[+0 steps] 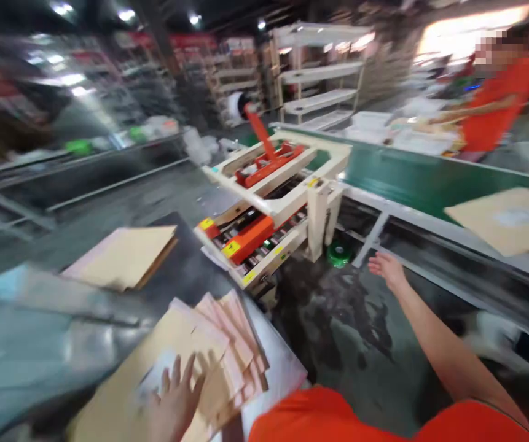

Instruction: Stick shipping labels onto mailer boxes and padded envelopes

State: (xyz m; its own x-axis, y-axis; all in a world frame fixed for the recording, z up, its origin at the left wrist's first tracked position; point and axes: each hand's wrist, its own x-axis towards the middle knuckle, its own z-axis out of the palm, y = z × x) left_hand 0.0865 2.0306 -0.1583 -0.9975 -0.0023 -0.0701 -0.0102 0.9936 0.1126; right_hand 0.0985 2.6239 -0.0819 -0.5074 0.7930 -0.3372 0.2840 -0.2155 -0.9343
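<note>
Flat tan cardboard sheets (pixel 130 350) lie in a fanned stack on a metal table at the lower left. My left hand (pixel 176 396) is over the top sheet with its fingers spread; whether it touches the sheet I cannot tell. Away to the right, my right hand (pixel 388 270) hangs in the air above the floor, fingers apart, holding nothing. On the green conveyor belt at the right lies a single flat cardboard piece (pixel 506 221) with a pale printed patch. A smaller cardboard stack (pixel 123 255) rests farther back on the metal table.
A carton-sealing machine (pixel 268 184) with a cream frame and orange parts stands ahead. The green conveyor (pixel 393 175) runs across to the right. Behind it, a person in an orange shirt (pixel 501 107) reaches toward white bins. A green tape roll (pixel 339 253) sits near the wet floor.
</note>
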